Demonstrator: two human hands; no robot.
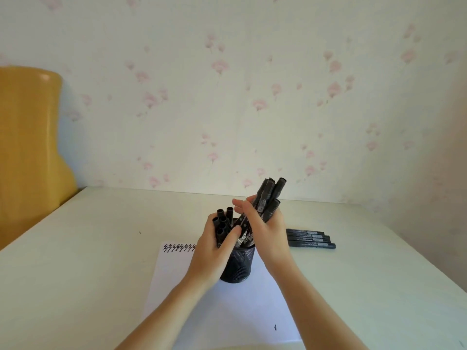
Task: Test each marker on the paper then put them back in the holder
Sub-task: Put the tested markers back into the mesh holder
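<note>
A black mesh holder point(238, 267) stands on a white sheet of paper point(227, 306) in the middle of the table. My right hand point(267, 228) grips a tilted bundle of black markers point(270, 195) whose lower ends point into the holder. My left hand point(214, 251) wraps around the holder's rim and presses several upright markers point(223, 219) inside it. A row of black zigzag test marks point(179, 248) runs along the paper's top left, and one small mark point(275, 327) sits near its lower right. Several more markers point(310, 238) lie flat on the table to the right.
The white table point(88, 248) meets a floral-papered wall at the back. A yellow wooden chair back point(27, 147) stands at the far left edge.
</note>
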